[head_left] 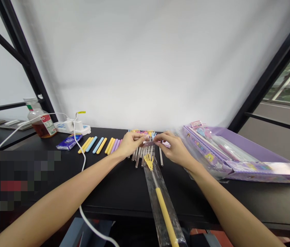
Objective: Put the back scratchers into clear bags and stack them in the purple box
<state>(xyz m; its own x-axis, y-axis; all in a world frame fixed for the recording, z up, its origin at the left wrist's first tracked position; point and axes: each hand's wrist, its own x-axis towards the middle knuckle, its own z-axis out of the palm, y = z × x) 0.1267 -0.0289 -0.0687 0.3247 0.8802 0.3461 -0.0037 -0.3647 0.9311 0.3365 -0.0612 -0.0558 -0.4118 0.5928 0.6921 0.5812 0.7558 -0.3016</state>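
A yellow back scratcher with a hand-shaped head lies inside a long clear plastic bag, its handle reaching past the front edge of the table. My left hand pinches the left side of the bag's top end, with thumb and fingertips together. Opposite it, my right hand grips the right side of that same end. Behind and below my fingers lie several metal rods with colourful hand-shaped heads, partly hidden. To the left is a row of yellow, blue and purple handles.
An open purple box holding wrapped items stands on the right. At the left are a blue packet, a white power strip and a bottle of brown liquid. A white cable crosses the black table and hangs over its front edge.
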